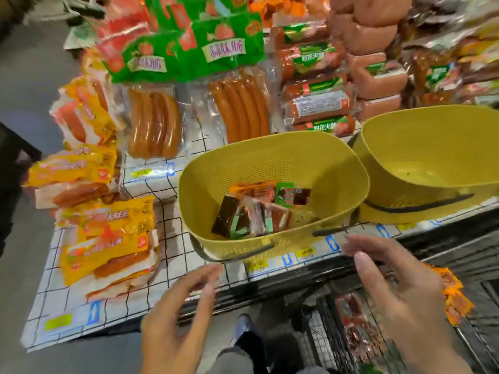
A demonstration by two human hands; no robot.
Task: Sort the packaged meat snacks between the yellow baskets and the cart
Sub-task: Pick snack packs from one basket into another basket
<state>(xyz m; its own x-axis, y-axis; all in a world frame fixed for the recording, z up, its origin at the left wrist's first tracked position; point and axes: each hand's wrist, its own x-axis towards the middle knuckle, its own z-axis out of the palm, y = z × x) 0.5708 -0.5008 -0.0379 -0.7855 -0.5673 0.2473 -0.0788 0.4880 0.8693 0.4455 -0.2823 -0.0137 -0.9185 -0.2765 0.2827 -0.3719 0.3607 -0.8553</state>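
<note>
Left hand: your left hand [178,314] hovers low in front of the left basket, palm turned inward, near its front wall but apart from it.
Left grip: apart; the fingers are straight and a little spread, with nothing between them.
Right hand: your right hand [399,292] hangs over the cart, fingertips near the dark handle of the left basket; the blur hides whether they touch it.
Right grip: also apart; fingers relaxed, thumb away from them, nothing held.
Left basket: the left basket [270,140] stands at the front edge of the surface, just beside the right basket.
Snacks: the snacks [259,209] lie in a loose heap on the floor of the left basket; they are small flat packs in dark brown, orange, green and red.
Right basket: the right basket [432,147] is tilted toward you, so you see its yellow floor.
Cart: the cart [337,336] is a wire one, below your right hand and close against the surface.
In the cart: orange packs [453,295] at the right side, a red pack [353,314] more to the middle.
Surface: the surface [172,238] has a white cover with a black grid.
On the surface: yellow packs [105,230] at the left, sausage packs [154,122] with green tops behind, ham rolls [318,103] stacked further right.
Price tags: the price tags [305,252] run along the front edge, under the left basket.
Shoe: your shoe [244,323] is on the floor, between your hands.
</note>
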